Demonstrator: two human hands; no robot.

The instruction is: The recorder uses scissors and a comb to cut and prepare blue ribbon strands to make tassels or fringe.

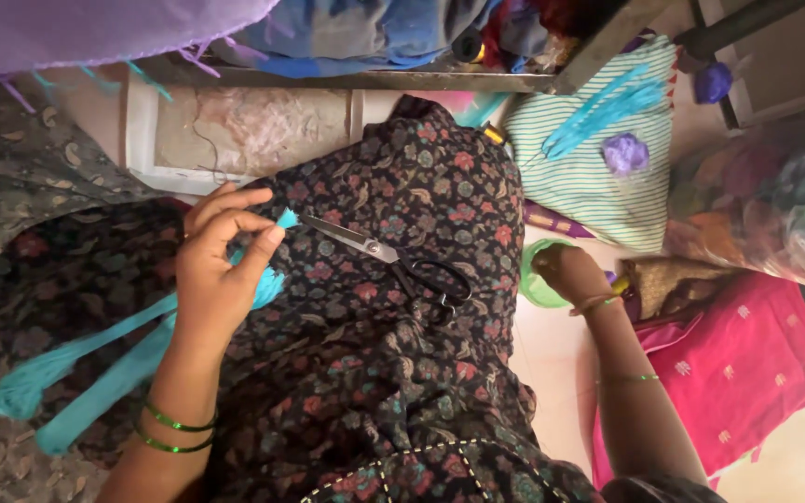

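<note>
Over the lap, on a dark floral-printed cloth (393,307), a small tuft of turquoise thread (287,218) is pinched between the thumb and forefinger of the left hand (216,270). The fingertips are pressed together on the tuft just below its cut end, so that a short, brush-like tip is left standing above them. More of the same thread is seen beneath the palm as a tassel-like bundle (268,287), and two long turquoise skeins (86,373) are laid out behind the wrist across the cloth, their ends rounded and looped. The thread is bright, smooth and evenly coloured.

A pair of scissors (393,259) with black handles and steel blades is laid on the cloth just beside the tuft, the blade tips pointed toward it, apart from both hands.

The right hand (570,272) is lowered over a green bowl (540,279) on the floor beside the knee; its fingers are curled downward, but whether anything is gripped cannot be told. Green bangles (174,430) are worn on the left forearm. Near the bowl, a striped cloth (598,168) with turquoise strands and a pink fabric (738,373) are seen.
</note>
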